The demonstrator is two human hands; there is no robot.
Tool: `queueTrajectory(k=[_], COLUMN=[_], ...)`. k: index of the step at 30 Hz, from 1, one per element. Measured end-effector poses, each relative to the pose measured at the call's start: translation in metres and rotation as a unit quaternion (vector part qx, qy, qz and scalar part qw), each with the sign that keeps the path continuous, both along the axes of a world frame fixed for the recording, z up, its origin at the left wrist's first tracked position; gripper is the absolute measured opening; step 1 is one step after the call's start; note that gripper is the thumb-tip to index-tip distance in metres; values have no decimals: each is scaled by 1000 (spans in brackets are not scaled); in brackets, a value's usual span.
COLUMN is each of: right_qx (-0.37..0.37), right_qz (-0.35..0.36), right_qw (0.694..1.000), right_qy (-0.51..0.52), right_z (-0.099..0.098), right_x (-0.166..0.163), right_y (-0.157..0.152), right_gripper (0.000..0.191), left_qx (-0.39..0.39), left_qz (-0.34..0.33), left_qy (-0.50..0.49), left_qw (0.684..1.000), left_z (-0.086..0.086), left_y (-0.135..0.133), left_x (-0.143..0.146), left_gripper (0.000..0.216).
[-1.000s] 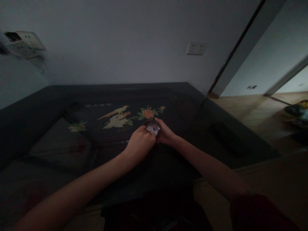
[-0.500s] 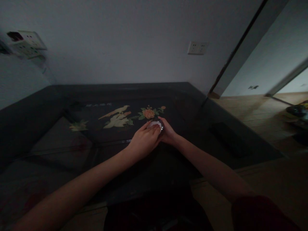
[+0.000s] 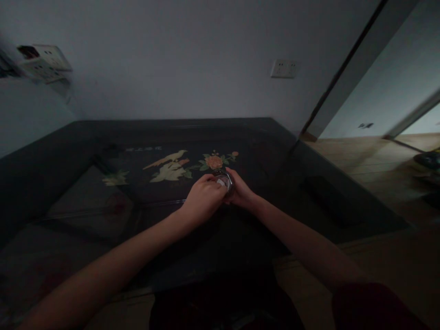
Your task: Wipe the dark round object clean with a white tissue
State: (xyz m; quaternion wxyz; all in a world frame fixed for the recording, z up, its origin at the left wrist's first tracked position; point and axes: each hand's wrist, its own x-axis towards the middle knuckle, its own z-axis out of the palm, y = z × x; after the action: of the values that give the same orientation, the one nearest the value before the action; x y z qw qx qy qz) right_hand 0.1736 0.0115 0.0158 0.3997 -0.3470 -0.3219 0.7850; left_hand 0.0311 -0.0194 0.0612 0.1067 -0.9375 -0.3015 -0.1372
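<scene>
My right hand [image 3: 240, 191] is wrapped round the far right side of a small round object with a shiny rim [image 3: 231, 180], which looks like a glass or cup. My left hand [image 3: 205, 195] reaches over it from the left, fingers bent down into its mouth. A white tissue-like piece [image 3: 222, 182] shows inside the rim at those fingertips. The left fingers are closed together and partly hidden by the back of the hand. Both hands are over the dark glossy table [image 3: 220, 238]; whether the round object rests on it, I cannot tell.
The tabletop carries a picture of birds [image 3: 170, 167] and an orange flower [image 3: 213, 162]. A dark flat oblong [image 3: 326, 197] is to the right. Wall sockets [image 3: 283, 68] are behind the table, with more sockets [image 3: 51, 57] at left. Wooden floor [image 3: 350, 158] lies beyond the right edge.
My left fingers have drawn together and shifted slightly at the mouth of the round object, so more of its inside shows. The whole view has slid slightly; my right hand keeps its hold.
</scene>
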Motion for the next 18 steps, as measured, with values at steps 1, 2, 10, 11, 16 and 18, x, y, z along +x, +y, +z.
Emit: queueTrajectory(k=[1, 2, 10, 11, 16, 18], right_qx=[-3, -8, -36, -36, -54, -57], right_qz=[-5, -12, -77, -83, -68, -59], right_qw=[1000, 1000, 995, 994, 995, 996], right_qy=[-1, 1, 58, 63, 51, 35], right_z=[0, 0, 1, 2, 6, 5], right_x=[1, 1, -1, -1, -1, -1], right_y=[0, 1, 6, 6, 3, 2], right_gripper=[51, 50, 45, 44, 46, 48], left_qx=[-12, -23, -6, 9, 50, 41], left_qz=[0, 3, 11, 6, 6, 18], left_qy=[-20, -40, -96, -93, -59, -53], left_qw=[1000, 999, 995, 996, 997, 998], left_z=[-3, -6, -24, -24, -25, -24], left_y=[2, 3, -3, -3, -2, -2], left_x=[-1, -1, 7, 7, 8, 7], left_gripper=[8, 8, 9, 12, 18, 14])
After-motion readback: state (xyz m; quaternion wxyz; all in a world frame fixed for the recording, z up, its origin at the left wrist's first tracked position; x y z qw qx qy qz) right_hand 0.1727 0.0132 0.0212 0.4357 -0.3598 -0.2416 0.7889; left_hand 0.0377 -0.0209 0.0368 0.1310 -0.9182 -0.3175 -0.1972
